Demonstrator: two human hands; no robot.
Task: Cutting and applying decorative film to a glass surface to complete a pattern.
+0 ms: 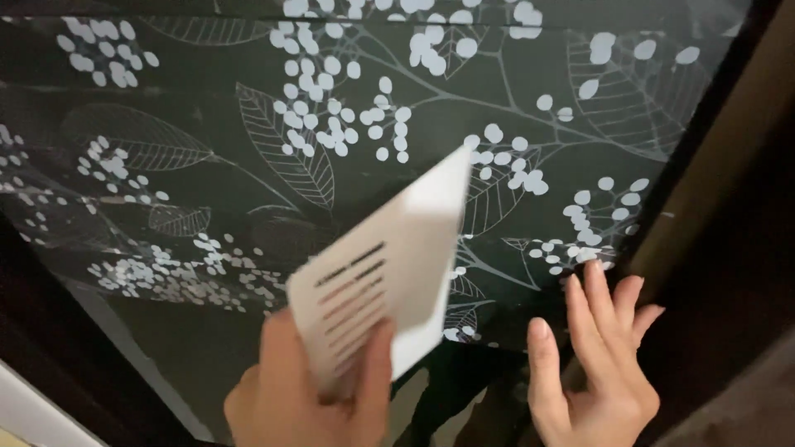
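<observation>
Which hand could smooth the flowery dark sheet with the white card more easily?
Probably the left hand: it already grips the white card, tilted over the patterned sheet. The right hand lies flat with open fingers near the sheet's right edge, holding nothing.

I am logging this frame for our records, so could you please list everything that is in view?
patterned film: one, dark with white leaves and berry clusters, spread over the pane across most of the view
white card: one, white with dark printed lines, blurred, low centre, over the film
dark frame: one, dark brown, along the right edge of the film
pale strip: one, whitish, bottom left corner
left hand: one, bottom centre, its fingers grip the card's lower end
right hand: one, bottom right, open, fingertips resting on the film's right edge beside the frame
</observation>
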